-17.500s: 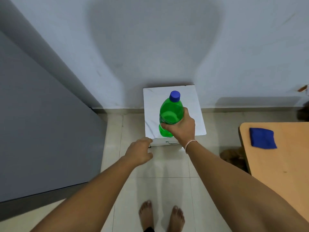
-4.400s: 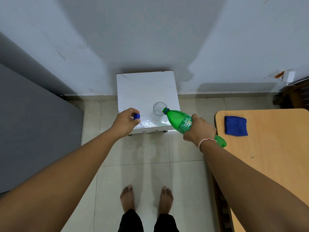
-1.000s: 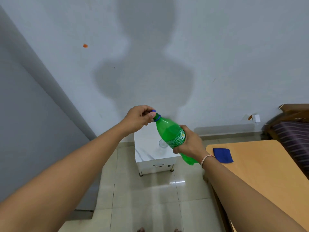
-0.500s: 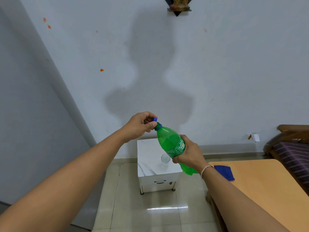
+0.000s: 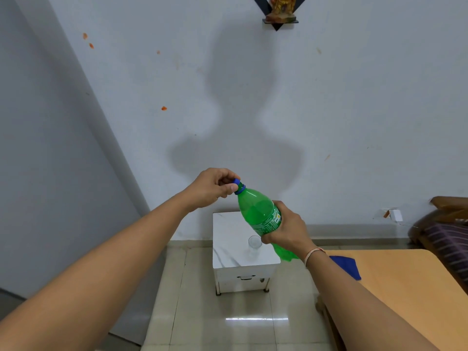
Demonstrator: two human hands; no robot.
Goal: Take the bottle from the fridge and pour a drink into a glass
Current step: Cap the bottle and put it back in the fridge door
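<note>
A green plastic bottle (image 5: pixel 258 211) is held tilted in the air, neck up and to the left. My right hand (image 5: pixel 287 228) grips its lower body around the label. The fingers of my left hand (image 5: pixel 212 187) pinch the blue cap (image 5: pixel 236 181), which sits on the bottle's neck. A small clear glass (image 5: pixel 254 245) stands upright on the white marble-topped stool (image 5: pixel 230 241), below and behind the bottle; my right hand partly overlaps its rim.
The grey fridge side (image 5: pixel 50 173) fills the left. A wooden table (image 5: pixel 410 287) with a blue cloth (image 5: pixel 347 266) lies at the right, a striped cushioned seat (image 5: pixel 448 239) beyond it. Tiled floor (image 5: pixel 228 323) lies in front of the stool. A small wall shelf (image 5: pixel 278 13) hangs high.
The view has tilted upward, showing more wall. Both hands have stayed on the bottle, with my left fingers kept on the cap at the neck.
</note>
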